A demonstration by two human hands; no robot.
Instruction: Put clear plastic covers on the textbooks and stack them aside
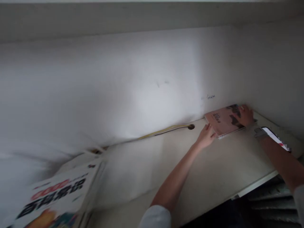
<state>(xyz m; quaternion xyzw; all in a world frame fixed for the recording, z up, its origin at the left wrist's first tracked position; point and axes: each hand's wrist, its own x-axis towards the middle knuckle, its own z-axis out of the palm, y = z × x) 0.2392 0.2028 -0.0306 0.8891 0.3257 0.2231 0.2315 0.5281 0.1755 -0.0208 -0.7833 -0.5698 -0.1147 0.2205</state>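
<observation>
At frame right, left hand [206, 136] and right hand [246, 116] touched opposite ends of the pink book [223, 121]. Whether either grip clenched was unclear.

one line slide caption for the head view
Left hand and right hand at opposite ends of a pink book on a desk, phone nearby.

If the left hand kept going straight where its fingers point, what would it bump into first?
The pink book: the left hand is already right at its edge, seemingly touching. Beyond the book, probably the wall, though depth is hard to judge.
</observation>
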